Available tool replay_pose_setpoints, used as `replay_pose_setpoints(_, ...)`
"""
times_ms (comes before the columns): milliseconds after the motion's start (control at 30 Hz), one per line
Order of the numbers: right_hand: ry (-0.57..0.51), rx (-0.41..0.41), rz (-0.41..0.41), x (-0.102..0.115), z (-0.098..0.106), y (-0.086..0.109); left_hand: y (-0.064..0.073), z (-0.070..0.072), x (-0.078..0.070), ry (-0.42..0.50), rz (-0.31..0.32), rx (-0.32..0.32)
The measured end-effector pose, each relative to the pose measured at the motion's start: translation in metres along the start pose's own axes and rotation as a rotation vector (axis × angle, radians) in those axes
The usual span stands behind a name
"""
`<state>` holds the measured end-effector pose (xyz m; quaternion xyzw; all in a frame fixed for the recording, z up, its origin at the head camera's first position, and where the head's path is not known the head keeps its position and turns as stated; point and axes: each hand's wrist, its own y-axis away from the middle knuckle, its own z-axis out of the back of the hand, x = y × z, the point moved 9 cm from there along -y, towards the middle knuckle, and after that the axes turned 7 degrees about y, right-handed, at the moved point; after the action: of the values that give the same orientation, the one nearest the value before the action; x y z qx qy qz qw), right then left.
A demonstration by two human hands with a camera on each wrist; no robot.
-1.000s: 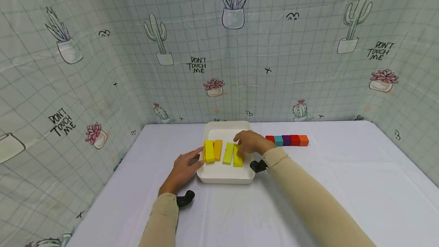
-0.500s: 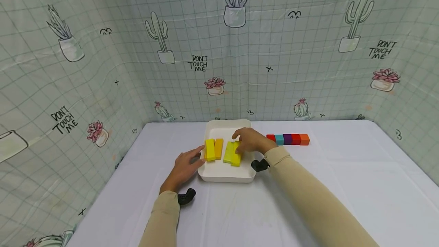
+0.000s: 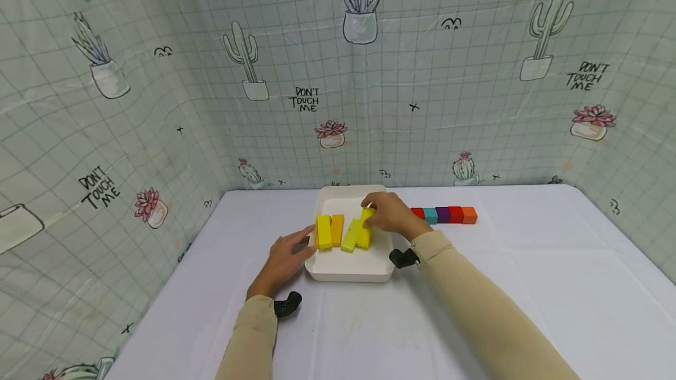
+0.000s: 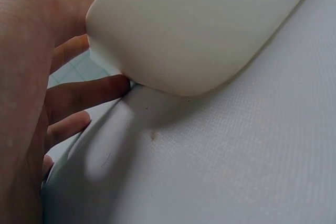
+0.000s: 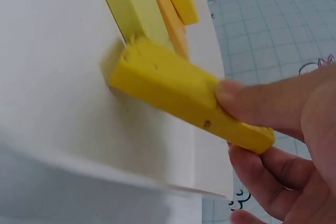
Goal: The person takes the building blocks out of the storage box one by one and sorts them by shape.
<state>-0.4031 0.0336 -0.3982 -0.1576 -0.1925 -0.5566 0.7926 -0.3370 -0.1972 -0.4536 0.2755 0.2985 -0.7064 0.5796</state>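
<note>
A white tray (image 3: 350, 274) stands on the table with several long blocks inside. My right hand (image 3: 389, 214) pinches a yellow block (image 5: 168, 85) between thumb and fingers; in the right wrist view the block is tilted over the tray floor. Beside it lies a yellow-green block (image 3: 349, 236). On the tray's left side are an orange block (image 3: 337, 230) and another yellow block (image 3: 324, 232), which partly covers more orange. My left hand (image 3: 282, 258) rests against the tray's left wall, fingers extended; the left wrist view shows fingertips touching the tray's outer side near a corner.
A row of small cubes stands right of the tray, behind my right wrist: red, teal (image 3: 430, 216), purple (image 3: 443, 214), red and orange (image 3: 469, 216). A white cloth (image 3: 502, 298) covers the table. Patterned fabric (image 3: 412, 75) hangs behind and at the sides.
The held yellow block first slid left against the yellow-green block, then moved up and away from me with my right hand. The yellow-green block has tilted slightly. My left hand has stayed put.
</note>
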Motion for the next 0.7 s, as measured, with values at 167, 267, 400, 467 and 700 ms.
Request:
replay_pose_setpoints(167,-0.046,-0.078,0.003,-0.005,0.011,0.003,0.000,0.000,-0.001,-0.003,-0.001,-0.003)
replay_pose_setpoints(267,-0.059,-0.085,-0.002,-0.009,0.015,0.003,0.001,0.000,-0.002,0.001,-0.002,-0.002)
replay_pose_setpoints(400,-0.111,-0.080,-0.025,-0.016,0.019,0.004,0.002,0.001,-0.004,0.002,-0.007,-0.004)
replay_pose_setpoints(467,-0.168,-0.090,-0.044,-0.020,0.021,0.005,0.002,0.002,-0.004,0.004,-0.009,-0.006)
replay_pose_setpoints(700,-0.581,-0.145,-0.100,-0.035,0.030,0.012,0.002,0.002,-0.005,0.002,-0.013,-0.008)
